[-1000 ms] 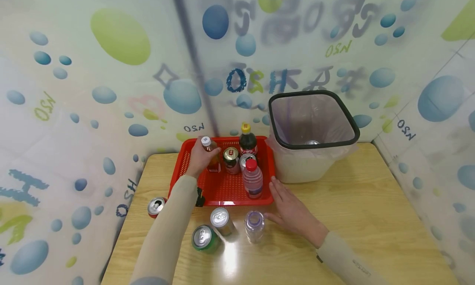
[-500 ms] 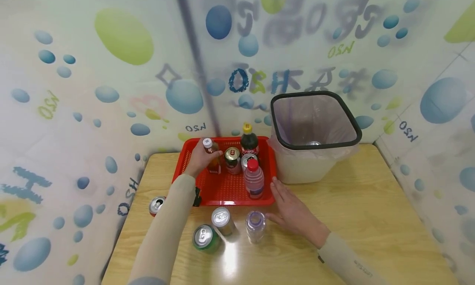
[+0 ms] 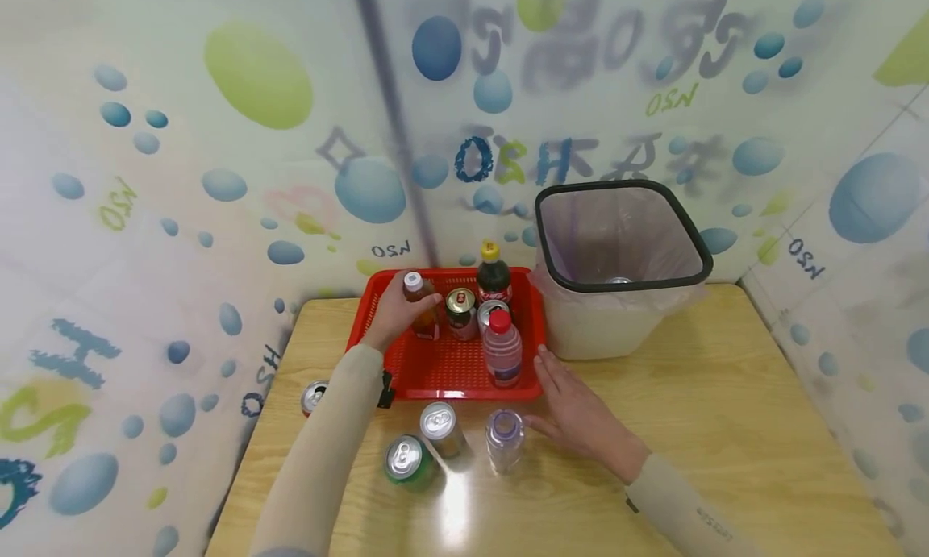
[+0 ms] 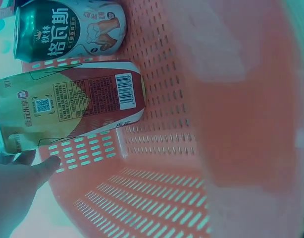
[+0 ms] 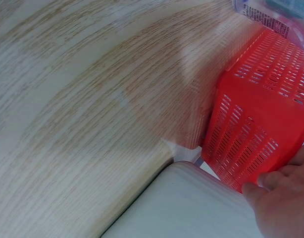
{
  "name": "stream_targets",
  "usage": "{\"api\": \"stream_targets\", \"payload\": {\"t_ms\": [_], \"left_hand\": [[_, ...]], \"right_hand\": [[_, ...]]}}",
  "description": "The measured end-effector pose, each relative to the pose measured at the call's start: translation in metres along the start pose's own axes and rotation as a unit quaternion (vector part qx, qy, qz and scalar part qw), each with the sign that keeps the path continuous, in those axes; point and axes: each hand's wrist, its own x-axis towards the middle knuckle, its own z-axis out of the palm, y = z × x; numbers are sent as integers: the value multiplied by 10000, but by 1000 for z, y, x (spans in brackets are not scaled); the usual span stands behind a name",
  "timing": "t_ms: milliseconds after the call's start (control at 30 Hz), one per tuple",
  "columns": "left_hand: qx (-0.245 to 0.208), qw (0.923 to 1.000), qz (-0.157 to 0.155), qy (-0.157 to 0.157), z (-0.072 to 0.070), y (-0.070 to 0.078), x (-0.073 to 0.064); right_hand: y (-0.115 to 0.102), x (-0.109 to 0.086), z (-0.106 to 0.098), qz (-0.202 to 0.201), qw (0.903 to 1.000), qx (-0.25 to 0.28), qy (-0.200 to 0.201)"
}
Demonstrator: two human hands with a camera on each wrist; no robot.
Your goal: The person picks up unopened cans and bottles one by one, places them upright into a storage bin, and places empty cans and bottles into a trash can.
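Note:
My left hand grips a white-capped bottle of amber drink by its upper part, at the left of the red basket. The left wrist view shows the bottle's yellow and dark-red label beside a green-and-white drink can. With fingers extended, my right hand touches the basket's front right corner. The basket also holds a gold-topped can, a silver-topped can, a yellow-capped cola bottle and a red-capped pink bottle.
A lined bin with a black rim stands right of the basket. On the wooden table, in front, stand a silver can, a green can and a capless clear bottle. An opened can sits at left.
The head view has shifted slightly, so everything appears a little farther right. Both hands keep their places against the bottle and the basket.

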Motion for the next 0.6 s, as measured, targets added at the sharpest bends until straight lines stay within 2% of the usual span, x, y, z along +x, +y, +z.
{"api": "stream_targets", "payload": {"t_ms": [300,467,600], "left_hand": [[269,9992,265,146,-15,13,-21],[477,9955,640,506,-23,17,-36],[370,9918,919,805,-29,21,-51]], "right_hand": [[0,-1,-1,116,9998,57,-116],[-1,0,0,123,9998,17,-150],[-1,1,1,112,9999,3,-128]]}}
